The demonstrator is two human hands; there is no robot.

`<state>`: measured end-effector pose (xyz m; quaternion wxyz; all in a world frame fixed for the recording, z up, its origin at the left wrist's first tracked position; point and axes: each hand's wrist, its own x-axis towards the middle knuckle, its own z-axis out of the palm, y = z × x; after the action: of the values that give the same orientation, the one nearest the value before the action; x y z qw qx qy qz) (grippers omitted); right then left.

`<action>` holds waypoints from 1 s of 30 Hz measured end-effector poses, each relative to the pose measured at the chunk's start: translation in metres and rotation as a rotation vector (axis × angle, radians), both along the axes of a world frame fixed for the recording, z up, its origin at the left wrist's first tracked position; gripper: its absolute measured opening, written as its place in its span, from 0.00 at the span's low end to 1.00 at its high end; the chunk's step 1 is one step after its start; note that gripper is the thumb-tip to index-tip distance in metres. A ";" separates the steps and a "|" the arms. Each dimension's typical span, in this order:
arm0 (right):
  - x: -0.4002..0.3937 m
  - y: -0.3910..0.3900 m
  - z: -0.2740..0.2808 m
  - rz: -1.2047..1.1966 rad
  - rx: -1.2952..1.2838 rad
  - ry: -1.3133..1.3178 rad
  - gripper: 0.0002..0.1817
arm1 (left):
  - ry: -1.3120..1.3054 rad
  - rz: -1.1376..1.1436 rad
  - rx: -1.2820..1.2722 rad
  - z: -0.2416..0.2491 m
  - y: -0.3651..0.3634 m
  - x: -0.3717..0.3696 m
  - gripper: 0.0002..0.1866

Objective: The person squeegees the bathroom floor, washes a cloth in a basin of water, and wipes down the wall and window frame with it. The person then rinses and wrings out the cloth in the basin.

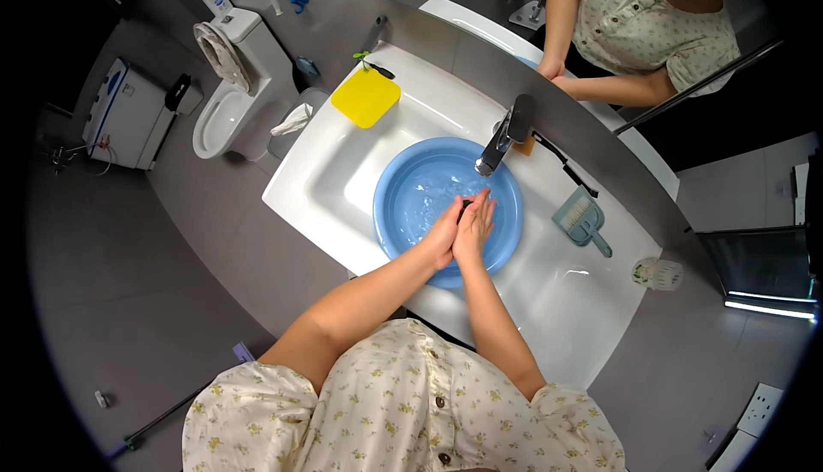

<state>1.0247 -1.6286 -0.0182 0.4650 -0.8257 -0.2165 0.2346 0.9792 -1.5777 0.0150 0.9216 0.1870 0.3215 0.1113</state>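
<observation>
over the round light-blue plastic basin [382,206], a small dark object [465,204] sits between the left hand [441,234] and the right hand [471,232]. the right fingers are extended, slightly spread at the tips; how the left ones bend i cannot tell (the right hand hides them). it looks light and, if wet, probably slippery; stiff or soft, i can't say. opposite edges seem the safest hold, low above the basin.
</observation>
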 end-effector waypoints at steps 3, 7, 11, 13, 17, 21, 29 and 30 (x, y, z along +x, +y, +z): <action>0.005 0.007 0.005 -0.046 -0.114 -0.084 0.36 | -0.032 0.095 -0.117 0.009 -0.006 0.001 0.13; 0.008 0.006 0.009 -0.152 -0.148 -0.081 0.36 | 0.069 0.126 0.175 0.009 -0.008 0.006 0.10; 0.015 -0.006 0.020 0.066 -0.041 0.168 0.38 | 0.150 0.083 0.252 0.015 -0.007 0.011 0.08; 0.017 -0.012 0.018 0.098 -0.037 0.125 0.40 | 0.187 0.025 0.296 0.024 -0.001 0.008 0.09; 0.024 -0.022 0.021 0.213 -0.109 0.057 0.42 | 0.308 -0.101 0.364 0.039 0.005 0.008 0.16; 0.020 -0.024 0.028 0.197 -0.089 -0.001 0.44 | 0.437 -0.155 0.387 0.063 0.004 0.010 0.23; 0.014 -0.021 0.050 0.220 -0.081 -0.140 0.38 | 0.475 -0.169 0.419 0.069 0.001 0.005 0.23; 0.015 -0.022 0.051 0.228 -0.072 -0.145 0.38 | 0.475 -0.158 0.425 0.070 0.001 0.004 0.23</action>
<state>1.0395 -1.6504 0.0325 0.3884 -0.8269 -0.3332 0.2332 0.9834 -1.5763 0.0849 0.7670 0.4203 0.4815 0.0574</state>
